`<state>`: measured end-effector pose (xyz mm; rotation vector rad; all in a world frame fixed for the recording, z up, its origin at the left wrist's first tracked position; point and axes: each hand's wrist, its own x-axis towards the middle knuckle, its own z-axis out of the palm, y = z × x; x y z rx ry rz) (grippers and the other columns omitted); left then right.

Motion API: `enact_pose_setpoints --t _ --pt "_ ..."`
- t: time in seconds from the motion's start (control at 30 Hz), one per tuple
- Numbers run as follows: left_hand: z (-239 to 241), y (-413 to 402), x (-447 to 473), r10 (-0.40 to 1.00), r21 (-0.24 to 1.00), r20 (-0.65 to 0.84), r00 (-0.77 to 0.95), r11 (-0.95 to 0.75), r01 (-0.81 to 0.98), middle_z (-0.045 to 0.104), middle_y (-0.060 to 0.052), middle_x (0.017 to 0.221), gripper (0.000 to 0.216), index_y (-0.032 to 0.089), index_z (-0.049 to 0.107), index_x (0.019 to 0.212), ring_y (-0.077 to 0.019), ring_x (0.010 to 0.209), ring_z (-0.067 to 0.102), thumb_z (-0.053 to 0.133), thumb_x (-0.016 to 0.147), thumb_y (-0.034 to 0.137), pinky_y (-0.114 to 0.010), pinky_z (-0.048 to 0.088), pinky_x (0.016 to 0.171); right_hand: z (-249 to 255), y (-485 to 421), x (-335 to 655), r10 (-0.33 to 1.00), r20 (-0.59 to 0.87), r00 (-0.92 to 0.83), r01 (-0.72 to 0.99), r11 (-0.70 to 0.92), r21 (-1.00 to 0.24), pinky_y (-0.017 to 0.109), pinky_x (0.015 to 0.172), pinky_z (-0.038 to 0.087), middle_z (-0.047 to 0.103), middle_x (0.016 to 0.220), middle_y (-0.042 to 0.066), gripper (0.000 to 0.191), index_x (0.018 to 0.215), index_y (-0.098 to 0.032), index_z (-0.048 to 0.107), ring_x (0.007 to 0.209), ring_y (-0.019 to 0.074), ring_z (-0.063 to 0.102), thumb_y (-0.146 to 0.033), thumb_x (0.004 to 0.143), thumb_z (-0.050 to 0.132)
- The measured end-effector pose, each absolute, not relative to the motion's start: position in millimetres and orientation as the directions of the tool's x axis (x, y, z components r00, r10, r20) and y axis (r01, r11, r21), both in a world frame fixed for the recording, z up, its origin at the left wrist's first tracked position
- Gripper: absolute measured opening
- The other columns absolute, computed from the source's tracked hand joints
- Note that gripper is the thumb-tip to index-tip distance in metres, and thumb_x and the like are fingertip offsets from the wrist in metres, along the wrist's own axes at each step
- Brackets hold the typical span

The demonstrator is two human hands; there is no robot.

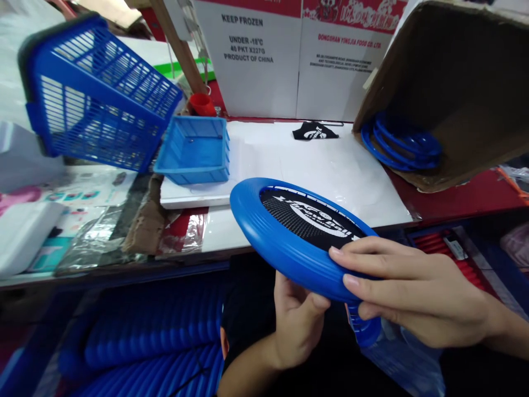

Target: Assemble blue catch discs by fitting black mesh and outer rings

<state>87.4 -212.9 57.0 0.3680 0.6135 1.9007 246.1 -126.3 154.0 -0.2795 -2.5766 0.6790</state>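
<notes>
A blue flying disc (273,242) with a black mesh centre and white printed lettering is tilted up over the front edge of the table. My left hand (300,325) grips its near rim from below, thumb against the edge and the other fingers hidden under the disc. On the right side of the same rim, my right hand (417,286) lays its fingertips over the edge. Just below my right hand, a slotted blue plastic piece (363,325) shows in part beside clear plastic film (400,353). A black printed cloth (314,131) lies at the back of the white work surface (281,151).
A blue tray (194,175) and a tilted blue basket (107,99) stand left. An open carton (454,71) with several blue rings (407,146) is at the right. White boxes (264,82) back the table. Stacked blue discs (152,331) are below, left.
</notes>
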Motion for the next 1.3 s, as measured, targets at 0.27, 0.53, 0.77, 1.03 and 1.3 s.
enact_pose_setpoints --t 0.27,0.53,0.77,1.03,1.3 --pt "53.0 -213.7 90.3 0.926 0.565 -0.008 -0.378 -0.308 -0.766 0.084 -0.001 0.105 0.038 0.03 0.08 0.114 -0.0169 0.092 0.082 0.097 0.081 0.038 -0.026 0.068 0.088 156.1 -127.9 248.2 0.364 0.364 -0.857 0.117 0.826 -0.552 0.035 0.111 0.064 0.071 0.151 0.011 0.044 0.146 -0.018 0.068 0.14 0.0219 0.067 -0.01 0.103 0.07" --pt "67.3 -205.8 92.7 0.925 0.629 -0.155 -0.346 -0.178 -0.757 0.08 -0.006 0.121 0.069 0.037 0.068 0.137 -0.0292 0.107 0.08 0.095 0.078 0.059 -0.04 0.071 0.085 173.4 -111.8 236.1 0.451 0.354 -0.819 0.151 0.766 -0.625 0.043 0.119 0.06 0.074 0.146 0.002 0.046 0.144 -0.033 0.072 0.13 0.0244 0.075 -0.022 0.099 0.078" --pt "74.3 -203.5 88.4 0.93 0.604 -0.168 -0.327 -0.165 -0.78 0.078 -0.009 0.126 0.076 0.035 0.066 0.142 -0.0321 0.11 0.08 0.095 0.077 0.06 -0.047 0.069 0.095 175.6 -110.6 230.3 0.419 0.361 -0.833 0.142 0.792 -0.593 0.045 0.118 0.061 0.073 0.148 0.002 0.044 0.145 -0.033 0.071 0.131 0.0242 0.074 -0.022 0.103 0.074" --pt "55.8 -209.4 71.2 0.881 0.61 -0.268 -0.391 -0.159 -0.777 0.081 -0.003 0.107 0.049 0.026 0.076 0.12 -0.0177 0.096 0.079 0.094 0.082 0.053 -0.025 0.066 0.084 125.0 -120.9 208.3 0.13 0.494 -0.859 0.095 0.991 -0.096 0.05 0.114 0.063 0.071 0.145 0.025 0.036 0.14 -0.002 0.067 0.141 0.0329 0.066 -0.013 0.106 0.062" --pt "5.3 -224.5 56.0 0.696 0.465 -0.64 -0.325 0.015 -0.885 0.075 0.002 0.085 0.055 0.018 0.074 0.093 -0.0116 0.079 0.075 0.106 0.06 0.048 -0.016 0.06 0.072 25.6 -149.7 176.8 0.031 0.501 -0.865 0.115 0.984 0.138 0.043 0.105 0.068 0.08 0.127 0.025 0.027 0.12 0.003 0.075 0.122 0.0329 0.078 -0.01 0.105 0.055"
